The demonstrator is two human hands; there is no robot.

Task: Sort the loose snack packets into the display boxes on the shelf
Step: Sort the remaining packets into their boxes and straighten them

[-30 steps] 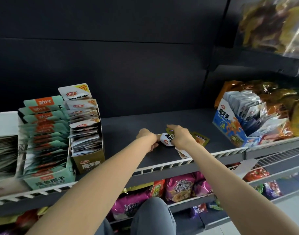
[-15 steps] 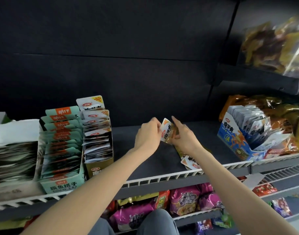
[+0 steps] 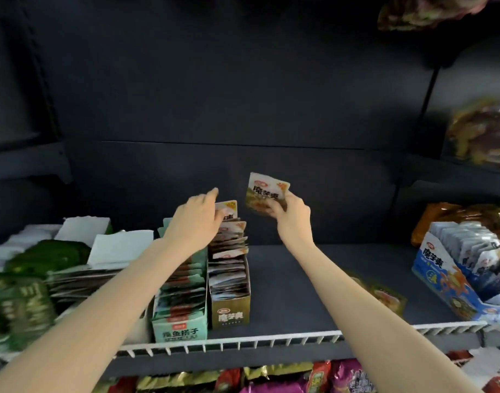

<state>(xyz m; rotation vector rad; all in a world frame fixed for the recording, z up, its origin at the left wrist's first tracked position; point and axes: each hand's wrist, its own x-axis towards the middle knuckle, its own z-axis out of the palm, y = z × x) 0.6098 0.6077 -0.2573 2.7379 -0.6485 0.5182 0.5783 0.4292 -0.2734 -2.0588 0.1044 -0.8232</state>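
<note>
Right hand (image 3: 292,215) grip pinches white-and-olive foil snack packet (image 3: 267,194) aloft; left hand (image 3: 199,219) fingers part packet row in olive cardboard display box (image 3: 230,314), likely opening slot.

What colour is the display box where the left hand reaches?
Olive-gold display box, seen in the head view.

White-and-olive packet (image 3: 267,194); olive-gold box (image 3: 230,312); dark-grey shelf (image 3: 294,293)
</note>
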